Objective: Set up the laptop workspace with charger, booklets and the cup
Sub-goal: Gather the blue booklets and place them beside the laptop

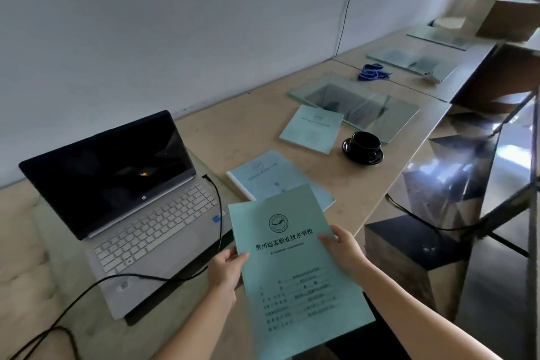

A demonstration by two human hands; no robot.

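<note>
A teal booklet (295,272) with printed Chinese text is held above the desk's front edge. My left hand (226,270) grips its left edge and my right hand (342,245) grips its right edge. Behind it a pale blue booklet (268,175) lies flat on the desk, and a smaller teal booklet (312,128) lies farther back. A black cup (366,142) stands on a black saucer (350,150) to the right of that. The open silver laptop (131,199) sits at the left, its screen dark, with a black charger cable (217,204) plugged into its right side.
Glass panes (353,105) lie on the beige desk (292,90) further back, with a blue lanyard (372,71) between them. A dark block (409,245) and a reflective panel (455,172) stand right of the desk edge. A cardboard box (508,19) sits far right.
</note>
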